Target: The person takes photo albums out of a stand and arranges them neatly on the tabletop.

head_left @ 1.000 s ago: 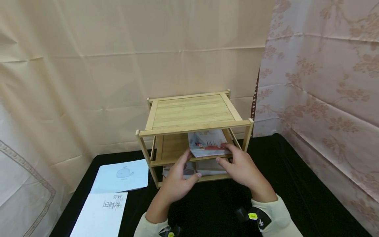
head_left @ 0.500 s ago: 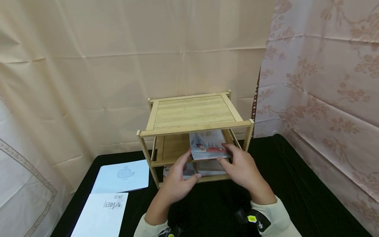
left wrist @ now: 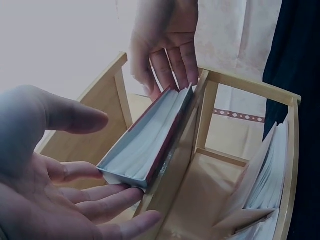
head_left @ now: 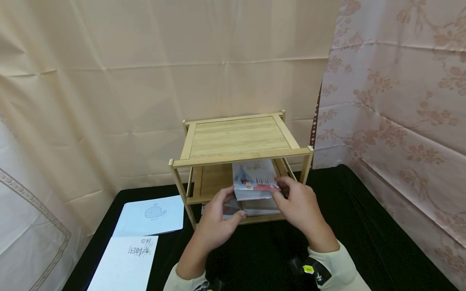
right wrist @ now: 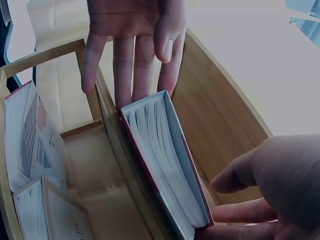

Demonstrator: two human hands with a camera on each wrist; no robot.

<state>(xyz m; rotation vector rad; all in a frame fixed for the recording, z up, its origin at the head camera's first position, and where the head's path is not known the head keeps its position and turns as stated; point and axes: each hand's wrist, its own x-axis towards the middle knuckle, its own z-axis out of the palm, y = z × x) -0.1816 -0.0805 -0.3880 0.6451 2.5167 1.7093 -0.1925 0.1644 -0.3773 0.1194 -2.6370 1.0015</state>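
Observation:
A thick book (head_left: 255, 176) with a pale blue and red illustrated cover lies flat on the middle shelf of a wooden rack (head_left: 238, 135), its front edge jutting slightly past the shelf rail. At its left side, my left hand (head_left: 217, 222) touches a front corner with extended fingers (left wrist: 112, 197), the thumb held away. Opposite, my right hand (head_left: 303, 208) lays its fingers along the book's right side, and its thumb also stays off the cover. White page edges (right wrist: 160, 145) face the wrist cameras.
More books (right wrist: 37, 150) stand or lie on the bottom shelf. Left of the rack, a pale blue whale-drawing booklet (head_left: 149, 214) and a white booklet with Chinese writing (head_left: 123, 266) lie on the black tablecloth (head_left: 364, 234). A beige curtain (head_left: 145, 101) hangs behind.
The book has slid a little toward me, its front edge coming out over the shelf rail. Both hands stay at its sides, shifting only slightly.

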